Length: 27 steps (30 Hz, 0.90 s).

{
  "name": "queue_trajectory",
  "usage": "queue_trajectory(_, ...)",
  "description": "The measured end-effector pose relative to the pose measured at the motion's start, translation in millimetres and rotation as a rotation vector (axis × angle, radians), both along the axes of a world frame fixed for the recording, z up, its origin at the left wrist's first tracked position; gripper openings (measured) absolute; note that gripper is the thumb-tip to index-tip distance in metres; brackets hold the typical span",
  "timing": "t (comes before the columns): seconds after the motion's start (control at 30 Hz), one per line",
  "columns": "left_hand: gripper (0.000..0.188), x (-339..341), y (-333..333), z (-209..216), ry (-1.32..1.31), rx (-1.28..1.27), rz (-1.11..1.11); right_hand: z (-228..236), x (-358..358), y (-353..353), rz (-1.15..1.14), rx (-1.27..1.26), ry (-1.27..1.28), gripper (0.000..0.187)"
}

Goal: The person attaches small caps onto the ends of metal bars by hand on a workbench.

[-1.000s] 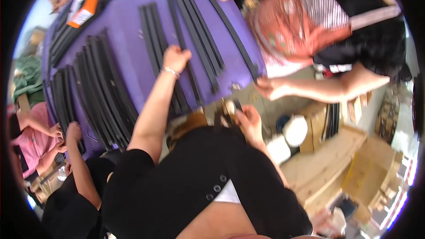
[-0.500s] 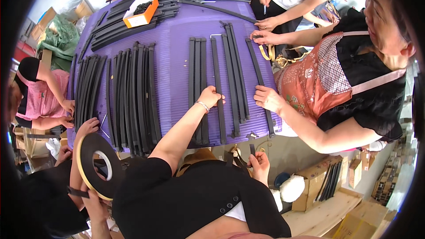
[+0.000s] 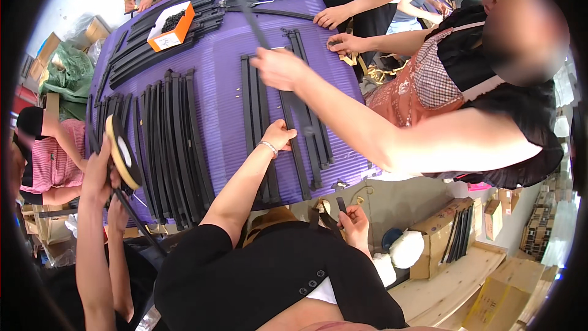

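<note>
The left hand (image 3: 278, 136) has its grip closed on a black strip (image 3: 299, 171) lying along the tabletop (image 3: 222, 125) beneath it; the right hand (image 3: 355, 225) pinches a dark band (image 3: 341, 205) apart from that strip, which seems unfinished.

I have the table (image 3: 217, 98) before me: a bundle of strips (image 3: 174, 147) at left, the box (image 3: 164, 42) behind it among other strips, a looser row (image 3: 260, 98) at right. A neighbour's arm (image 3: 367, 129) crosses over that row. My left hand (image 3: 278, 136) is on one strip (image 3: 299, 168) there, my right hand (image 3: 355, 224) off the near edge, with a carton (image 3: 429, 257) farther right and a roll (image 3: 136, 179) far left.
</note>
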<state>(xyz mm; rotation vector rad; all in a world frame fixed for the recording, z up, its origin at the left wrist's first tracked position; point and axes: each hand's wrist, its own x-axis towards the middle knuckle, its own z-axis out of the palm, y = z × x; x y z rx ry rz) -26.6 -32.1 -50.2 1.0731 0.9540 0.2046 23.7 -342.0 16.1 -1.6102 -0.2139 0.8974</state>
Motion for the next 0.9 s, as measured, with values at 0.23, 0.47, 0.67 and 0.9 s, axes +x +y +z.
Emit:
queue_trajectory(0.23,0.032,-3.2,-13.0,-8.2,0.064,0.011,-0.023,2.2,6.8,-13.9,0.062,-0.052,0.02,0.015)
queue_trajectory(0.47,0.039,-34.4,-71.6,-7.6,0.269,0.377,-0.006,-4.3,27.2,-25.7,0.137,-0.045,-0.054,0.011)
queue_trajectory(0.67,0.046,-37.3,-56.0,-4.8,0.423,0.679,-0.072,-1.5,50.2,-33.3,0.149,-0.01,-0.014,0.01)
queue_trajectory(0.9,0.054,-0.1,-65.3,-10.2,0.575,1.17,-0.111,2.6,71.4,-59.4,0.233,0.015,0.004,0.011)
